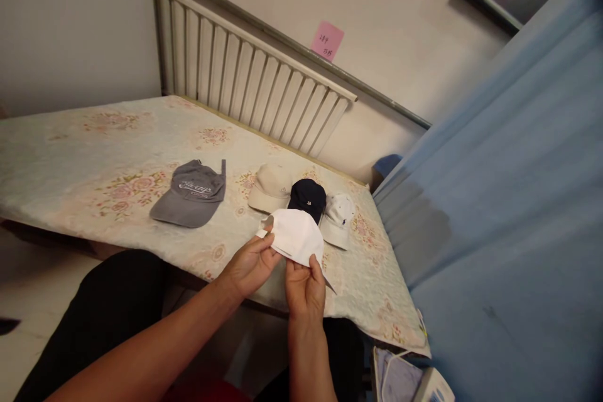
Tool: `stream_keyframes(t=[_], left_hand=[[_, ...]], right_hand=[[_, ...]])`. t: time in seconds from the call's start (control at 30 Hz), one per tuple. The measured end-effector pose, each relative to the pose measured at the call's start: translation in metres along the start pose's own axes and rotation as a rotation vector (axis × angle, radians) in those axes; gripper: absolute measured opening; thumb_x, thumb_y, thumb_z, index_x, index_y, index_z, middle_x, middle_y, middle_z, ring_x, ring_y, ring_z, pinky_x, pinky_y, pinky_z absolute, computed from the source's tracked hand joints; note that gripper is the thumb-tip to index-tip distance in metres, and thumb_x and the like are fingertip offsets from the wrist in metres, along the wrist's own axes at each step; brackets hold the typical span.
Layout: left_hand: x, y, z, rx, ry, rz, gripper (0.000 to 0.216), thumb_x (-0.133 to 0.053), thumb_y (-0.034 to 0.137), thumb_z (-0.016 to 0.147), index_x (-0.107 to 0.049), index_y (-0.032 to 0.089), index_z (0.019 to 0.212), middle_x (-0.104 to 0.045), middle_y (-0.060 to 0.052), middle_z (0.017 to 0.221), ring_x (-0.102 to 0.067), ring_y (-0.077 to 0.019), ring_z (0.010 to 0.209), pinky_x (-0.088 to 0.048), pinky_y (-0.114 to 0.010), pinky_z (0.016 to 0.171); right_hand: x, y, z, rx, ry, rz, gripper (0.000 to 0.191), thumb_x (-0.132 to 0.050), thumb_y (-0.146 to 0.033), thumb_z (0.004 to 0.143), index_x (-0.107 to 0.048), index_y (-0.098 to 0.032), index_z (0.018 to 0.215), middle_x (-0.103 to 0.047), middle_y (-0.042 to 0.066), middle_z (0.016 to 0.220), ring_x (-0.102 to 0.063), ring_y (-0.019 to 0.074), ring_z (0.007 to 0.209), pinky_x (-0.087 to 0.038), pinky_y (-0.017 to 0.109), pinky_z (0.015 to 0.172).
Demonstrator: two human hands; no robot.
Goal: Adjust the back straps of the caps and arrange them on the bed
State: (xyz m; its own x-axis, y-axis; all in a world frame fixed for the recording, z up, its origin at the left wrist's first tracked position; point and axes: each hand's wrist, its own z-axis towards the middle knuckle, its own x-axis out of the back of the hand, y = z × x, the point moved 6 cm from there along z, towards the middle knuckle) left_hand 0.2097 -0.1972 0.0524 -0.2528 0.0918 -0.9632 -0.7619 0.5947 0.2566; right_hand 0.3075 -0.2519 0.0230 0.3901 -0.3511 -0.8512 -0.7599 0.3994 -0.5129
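Note:
I hold a white cap above the near edge of a table covered with a floral cloth. My left hand pinches the cap's left side with thumb and fingers. My right hand grips its lower right edge. Just behind the white cap lie a beige cap, a dark navy cap and a white cap with a small dark logo, close together. A grey cap with white script lettering lies apart to the left.
A white ribbed radiator runs along the wall behind the table, with a pink sticky note above it. A blue curtain hangs at the right. Light fabric and a white object lie below the table's right corner.

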Motion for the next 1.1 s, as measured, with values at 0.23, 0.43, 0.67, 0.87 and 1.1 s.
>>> stream_keyframes(t=[0.23, 0.43, 0.67, 0.87, 1.1], left_hand=[[-0.001, -0.011, 0.002, 0.018, -0.003, 0.008, 0.051, -0.047, 0.001, 0.087, -0.046, 0.017, 0.135, -0.068, -0.009, 0.116, -0.063, -0.0195, 0.109, -0.044, -0.036, 0.104], [-0.008, -0.024, -0.008, 0.065, -0.009, 0.092, 0.048, -0.048, 0.003, 0.087, -0.047, 0.018, 0.133, -0.068, -0.010, 0.113, -0.065, -0.0194, 0.105, -0.046, -0.035, 0.100], [-0.010, -0.023, -0.010, 0.129, -0.035, 0.009, 0.048, -0.045, 0.004, 0.089, -0.043, 0.017, 0.136, -0.066, -0.010, 0.117, -0.063, -0.0160, 0.108, -0.042, -0.031, 0.104], [-0.007, -0.012, -0.006, 0.123, 0.025, -0.132, 0.049, -0.035, 0.028, 0.098, -0.033, 0.007, 0.141, -0.060, -0.018, 0.127, -0.056, -0.0222, 0.120, -0.042, -0.037, 0.105], [-0.001, -0.002, -0.003, 0.101, 0.074, -0.207, 0.049, -0.035, 0.028, 0.098, -0.033, 0.006, 0.141, -0.067, -0.018, 0.114, -0.062, -0.0231, 0.112, -0.050, -0.038, 0.098]], right_hand=[[-0.011, 0.003, -0.012, 0.030, -0.074, -0.037, 0.054, -0.058, -0.045, 0.083, -0.050, -0.020, 0.131, -0.059, 0.010, 0.132, -0.057, 0.0218, 0.120, -0.034, 0.046, 0.111], [-0.026, 0.013, -0.022, 0.151, -0.037, -0.155, 0.062, -0.068, -0.027, 0.076, -0.046, -0.013, 0.133, -0.063, 0.012, 0.127, -0.061, 0.0216, 0.113, -0.035, 0.044, 0.111], [-0.025, 0.002, -0.018, 0.199, 0.040, -0.179, 0.054, -0.056, -0.027, 0.084, -0.043, -0.013, 0.135, -0.063, 0.011, 0.125, -0.061, 0.0203, 0.115, -0.039, 0.044, 0.109], [-0.031, -0.018, -0.018, 0.201, -0.068, -0.117, 0.050, -0.052, -0.024, 0.086, -0.043, -0.019, 0.135, -0.059, 0.009, 0.132, -0.055, 0.0220, 0.122, -0.038, 0.050, 0.108], [-0.022, -0.030, -0.018, 0.155, -0.046, -0.049, 0.048, -0.052, -0.020, 0.086, -0.046, -0.020, 0.134, -0.057, 0.009, 0.134, -0.053, 0.0219, 0.125, -0.036, 0.051, 0.109]])
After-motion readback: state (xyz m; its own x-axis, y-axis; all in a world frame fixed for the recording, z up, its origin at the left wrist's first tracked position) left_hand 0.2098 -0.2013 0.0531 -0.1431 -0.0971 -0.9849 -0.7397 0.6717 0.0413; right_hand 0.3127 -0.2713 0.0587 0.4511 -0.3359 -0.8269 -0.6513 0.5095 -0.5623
